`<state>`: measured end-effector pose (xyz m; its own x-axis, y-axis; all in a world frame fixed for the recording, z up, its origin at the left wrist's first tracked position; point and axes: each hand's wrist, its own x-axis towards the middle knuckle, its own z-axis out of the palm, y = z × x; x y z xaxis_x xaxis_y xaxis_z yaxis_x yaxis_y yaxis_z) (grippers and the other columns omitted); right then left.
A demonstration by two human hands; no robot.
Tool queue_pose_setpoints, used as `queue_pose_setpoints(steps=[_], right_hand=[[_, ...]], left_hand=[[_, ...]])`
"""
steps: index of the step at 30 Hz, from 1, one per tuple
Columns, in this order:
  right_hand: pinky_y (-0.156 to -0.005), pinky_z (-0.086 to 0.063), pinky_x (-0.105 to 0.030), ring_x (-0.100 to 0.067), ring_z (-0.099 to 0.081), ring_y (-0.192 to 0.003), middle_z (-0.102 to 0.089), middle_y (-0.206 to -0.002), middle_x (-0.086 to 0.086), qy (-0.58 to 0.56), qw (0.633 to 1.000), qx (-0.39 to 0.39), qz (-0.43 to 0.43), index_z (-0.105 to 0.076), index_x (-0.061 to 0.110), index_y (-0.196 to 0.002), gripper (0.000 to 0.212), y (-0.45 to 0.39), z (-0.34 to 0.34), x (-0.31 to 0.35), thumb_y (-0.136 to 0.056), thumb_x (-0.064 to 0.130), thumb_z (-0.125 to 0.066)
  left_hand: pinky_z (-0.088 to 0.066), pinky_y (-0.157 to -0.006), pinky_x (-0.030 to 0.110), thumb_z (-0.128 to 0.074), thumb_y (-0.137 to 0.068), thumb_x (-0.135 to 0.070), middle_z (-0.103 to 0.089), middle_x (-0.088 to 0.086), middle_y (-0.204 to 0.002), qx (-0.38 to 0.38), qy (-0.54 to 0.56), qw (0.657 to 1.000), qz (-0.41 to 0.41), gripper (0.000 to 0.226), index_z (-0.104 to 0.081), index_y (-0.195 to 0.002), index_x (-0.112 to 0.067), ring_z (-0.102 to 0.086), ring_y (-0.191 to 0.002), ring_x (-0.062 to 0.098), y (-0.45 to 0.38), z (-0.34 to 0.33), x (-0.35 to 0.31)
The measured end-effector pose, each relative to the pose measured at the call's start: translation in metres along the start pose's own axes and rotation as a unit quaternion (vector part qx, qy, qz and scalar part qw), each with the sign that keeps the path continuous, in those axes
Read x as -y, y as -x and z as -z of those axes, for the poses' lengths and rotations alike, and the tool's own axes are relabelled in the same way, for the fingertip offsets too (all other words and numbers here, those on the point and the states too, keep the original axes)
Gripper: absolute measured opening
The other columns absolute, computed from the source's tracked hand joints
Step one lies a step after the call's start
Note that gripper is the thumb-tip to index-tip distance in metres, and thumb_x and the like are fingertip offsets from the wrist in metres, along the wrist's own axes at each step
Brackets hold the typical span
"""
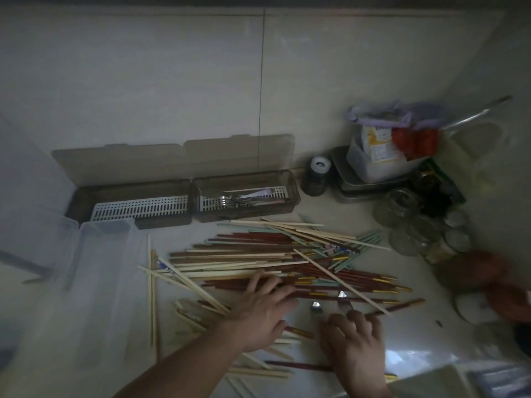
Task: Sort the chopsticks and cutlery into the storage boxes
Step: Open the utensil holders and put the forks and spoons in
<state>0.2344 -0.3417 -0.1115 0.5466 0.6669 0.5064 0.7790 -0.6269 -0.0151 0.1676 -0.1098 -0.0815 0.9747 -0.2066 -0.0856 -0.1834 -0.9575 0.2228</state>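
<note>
Dim pale countertop: I spread my left hand flat and my right hand, empty, over the mixed wooden chopstick pile, raking it; smoky lidded storage boxes wait open behind

No lettering can be read anywhere. The only print that shows is on a white and yellow paper packet standing in a translucent plastic tub, to the right of the two smoky-brown storage boxes and beside a red crinkled wrapper; its blue heading and lines of small type are too blurred to make out. A few pale chopsticks in front of the boxes carry blue patterned marks, not legible as characters.
</note>
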Motion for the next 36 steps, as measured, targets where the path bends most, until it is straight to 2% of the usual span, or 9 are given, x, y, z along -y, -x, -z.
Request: queue_pose_setpoints(steps=[9, 12, 14, 20, 22, 25, 27, 30, 36], right_hand=[[-0.074, -0.048, -0.036, -0.026, -0.062, -0.072, -0.067, -0.089, 0.004, -0.122, 0.984, -0.088, 0.094, -0.07, 0.022, -0.08, 0.011, -0.016, 0.03, 0.017, -0.071, 0.022, -0.077], [-0.067, -0.047, -0.031, -0.021, -0.06, -0.068, -0.067, -0.081, 0.005, -0.154, 0.976, -0.14, 0.057, -0.073, 0.02, -0.077, 0.012, -0.035, 0.042, 0.03, -0.068, 0.02, -0.081], [-0.065, -0.047, -0.031, -0.019, -0.06, -0.068, -0.067, -0.078, 0.004, -0.163, 0.973, -0.161, 0.018, -0.074, 0.016, -0.074, 0.009, -0.05, 0.048, 0.04, -0.07, 0.02, -0.08], [-0.075, -0.046, -0.031, -0.015, -0.065, -0.085, -0.069, -0.097, 0.009, -0.296, 0.945, -0.132, -0.047, -0.072, 0.018, -0.096, 0.016, -0.076, 0.056, 0.063, -0.087, 0.031, -0.067], [-0.083, -0.044, -0.028, -0.014, -0.061, -0.1, -0.063, -0.111, 0.014, -0.367, 0.917, -0.101, -0.116, -0.063, 0.025, -0.11, 0.024, -0.078, 0.053, 0.064, -0.095, 0.039, -0.052], [-0.076, -0.046, -0.023, -0.016, -0.06, -0.098, -0.059, -0.116, 0.015, -0.413, 0.838, -0.028, -0.354, -0.054, 0.043, -0.116, 0.024, -0.082, 0.043, 0.059, -0.094, 0.048, -0.046], [-0.066, -0.046, -0.025, -0.02, -0.065, -0.088, -0.066, -0.108, 0.005, -0.498, 0.731, 0.051, -0.464, -0.056, 0.044, -0.115, 0.03, -0.085, 0.032, 0.052, -0.088, 0.054, -0.049], [-0.054, -0.04, -0.033, -0.028, -0.061, -0.067, -0.067, -0.084, -0.017, -0.679, 0.536, 0.1, -0.491, -0.066, 0.023, -0.113, 0.038, -0.09, 0.019, 0.038, -0.085, 0.046, -0.055], [-0.051, -0.043, -0.026, -0.02, -0.054, -0.058, -0.06, -0.067, -0.011, -0.688, 0.558, 0.174, -0.43, -0.072, 0.015, -0.09, 0.015, -0.103, 0.014, 0.029, -0.082, 0.026, -0.063]], left_hand=[[0.01, -0.115, 0.055, -0.048, -0.089, -0.047, -0.013, -0.001, -0.16, 0.014, -0.006, 0.999, 0.04, 0.068, -0.021, -0.149, -0.03, -0.009, -0.145, 0.026, -0.004, 0.0, -0.006], [-0.022, -0.11, 0.055, -0.048, -0.086, -0.057, -0.032, -0.001, -0.15, -0.043, 0.02, 0.999, 0.015, 0.063, -0.036, -0.142, -0.031, -0.029, -0.133, 0.028, -0.005, -0.001, -0.013], [-0.046, -0.09, 0.042, -0.053, -0.083, -0.052, -0.055, -0.004, -0.122, -0.128, 0.068, 0.989, 0.006, 0.05, -0.054, -0.127, -0.03, -0.049, -0.109, 0.021, -0.005, 0.003, -0.021], [-0.053, -0.072, 0.037, -0.062, -0.079, -0.009, -0.066, -0.008, -0.09, -0.222, 0.453, 0.858, 0.094, 0.025, -0.063, -0.095, -0.028, -0.065, -0.082, 0.012, -0.012, 0.022, -0.033], [-0.051, -0.068, 0.031, -0.059, -0.088, -0.02, -0.065, -0.008, -0.078, -0.223, 0.506, 0.823, 0.129, 0.008, -0.064, -0.087, -0.025, -0.062, -0.073, 0.01, -0.013, 0.029, -0.028], [-0.043, -0.061, 0.027, -0.058, -0.086, -0.033, -0.061, 0.0, -0.066, -0.222, 0.629, 0.725, 0.17, 0.02, -0.069, -0.076, -0.021, -0.055, -0.064, 0.016, -0.011, 0.043, -0.019], [-0.04, -0.057, 0.025, -0.059, -0.083, -0.027, -0.059, 0.007, -0.063, -0.214, 0.689, 0.674, 0.159, 0.019, -0.07, -0.073, -0.016, -0.053, -0.062, 0.02, -0.008, 0.051, -0.012], [-0.04, -0.055, 0.024, -0.053, -0.084, -0.014, -0.059, 0.01, -0.063, -0.169, 0.738, 0.64, 0.129, 0.021, -0.07, -0.074, -0.009, -0.053, -0.06, 0.018, -0.005, 0.059, -0.004], [-0.045, -0.059, 0.028, -0.053, -0.089, -0.01, -0.061, 0.016, -0.07, -0.109, 0.806, 0.561, 0.155, 0.02, -0.071, -0.093, -0.002, -0.057, -0.064, 0.022, -0.001, 0.061, 0.01]])
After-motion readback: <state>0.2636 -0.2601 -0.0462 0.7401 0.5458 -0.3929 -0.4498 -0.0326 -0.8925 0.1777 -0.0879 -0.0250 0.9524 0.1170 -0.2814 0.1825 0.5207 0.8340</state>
